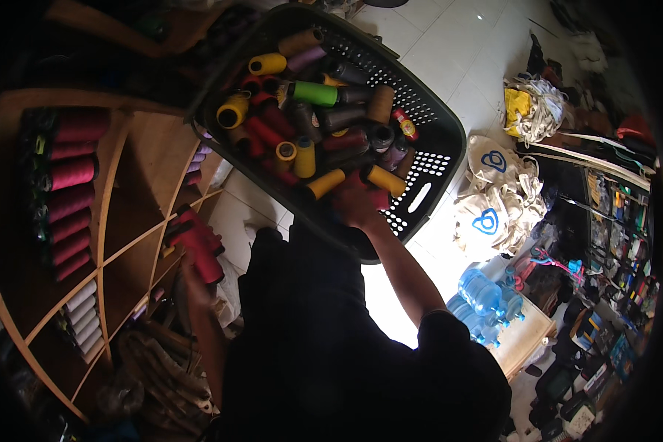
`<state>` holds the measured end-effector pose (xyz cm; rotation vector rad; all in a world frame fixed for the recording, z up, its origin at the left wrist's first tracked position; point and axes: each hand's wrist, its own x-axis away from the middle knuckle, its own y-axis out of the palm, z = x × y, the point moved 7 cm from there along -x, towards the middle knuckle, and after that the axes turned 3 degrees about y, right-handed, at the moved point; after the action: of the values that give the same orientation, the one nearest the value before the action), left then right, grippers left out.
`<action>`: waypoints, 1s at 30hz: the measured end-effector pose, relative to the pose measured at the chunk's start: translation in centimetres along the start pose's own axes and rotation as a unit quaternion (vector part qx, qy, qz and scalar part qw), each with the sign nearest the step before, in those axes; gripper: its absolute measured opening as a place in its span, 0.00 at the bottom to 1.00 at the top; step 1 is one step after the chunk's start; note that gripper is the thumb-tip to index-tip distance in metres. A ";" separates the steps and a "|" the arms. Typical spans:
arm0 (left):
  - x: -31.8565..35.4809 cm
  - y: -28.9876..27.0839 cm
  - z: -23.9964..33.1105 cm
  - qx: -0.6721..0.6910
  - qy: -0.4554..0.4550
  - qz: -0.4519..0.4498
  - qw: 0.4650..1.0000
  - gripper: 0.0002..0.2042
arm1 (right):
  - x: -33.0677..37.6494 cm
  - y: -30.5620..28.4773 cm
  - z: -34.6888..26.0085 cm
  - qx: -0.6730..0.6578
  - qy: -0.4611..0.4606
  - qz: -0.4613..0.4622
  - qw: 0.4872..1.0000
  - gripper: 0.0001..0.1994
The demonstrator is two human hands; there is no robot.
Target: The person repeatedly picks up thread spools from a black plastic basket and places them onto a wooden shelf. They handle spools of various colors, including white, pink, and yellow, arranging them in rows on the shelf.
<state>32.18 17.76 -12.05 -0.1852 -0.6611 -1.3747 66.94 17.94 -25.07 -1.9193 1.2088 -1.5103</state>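
Note:
A dark plastic basket [440,118] with perforated walls holds many thread spools in yellow, green, red, brown, purple and black. My right hand [356,206] reaches into its near end, touching a red thread spool [380,199]; its fingers are hidden among the spools. Two yellow spools, a left one [325,184] and a right one [385,180], lie just beyond that hand. My left hand [193,271], slightly blurred, is closed around red thread spools [200,254] beside the wooden shelf [118,236]. Part of what it holds overlaps, so the exact number is unclear.
Pink and dark red spools [72,174] fill one shelf compartment; white spools [85,320] lie in a lower one. Brown cloth [158,376] is heaped below. To the right are cream cloth bags [493,199], blue water bottles [482,295] on a low table and a cluttered rack [611,214].

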 end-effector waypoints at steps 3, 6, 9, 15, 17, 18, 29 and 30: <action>0.2 -0.1 -0.2 0.005 0.004 0.000 1.000 0.33 | -2.6 4.3 -0.1 -0.049 0.024 -0.160 0.986 0.19; 0.4 -0.4 0.0 -0.001 0.014 0.009 1.000 0.33 | -3.5 4.5 -1.0 0.010 -0.005 -0.207 0.978 0.21; 0.4 -1.2 -0.5 0.008 0.005 0.015 1.000 0.34 | -4.6 4.6 -1.3 0.032 -0.039 -0.230 0.972 0.22; 0.5 -1.7 -1.1 0.002 0.015 0.022 1.000 0.34 | -4.4 3.9 -1.1 0.048 -0.053 -0.251 0.965 0.22; 0.5 -0.8 -0.4 0.019 0.037 0.003 0.999 0.34 | -4.9 5.5 0.3 0.028 -0.050 -0.256 0.965 0.20; 0.4 -0.5 0.1 0.027 0.052 -0.005 0.998 0.33 | -4.6 5.5 0.2 -0.022 -0.065 -0.281 0.957 0.20; 0.6 -0.6 1.3 0.102 0.068 -0.019 0.992 0.36 | -2.1 6.6 0.4 0.017 -0.063 -0.158 0.985 0.19; 0.6 -1.3 0.8 0.107 0.059 -0.013 0.992 0.37 | -2.0 6.9 0.9 0.024 -0.057 -0.185 0.981 0.18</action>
<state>30.68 17.39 -11.43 0.0758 -0.7096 -1.3190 65.11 15.70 -31.71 -2.2546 0.7897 -1.5612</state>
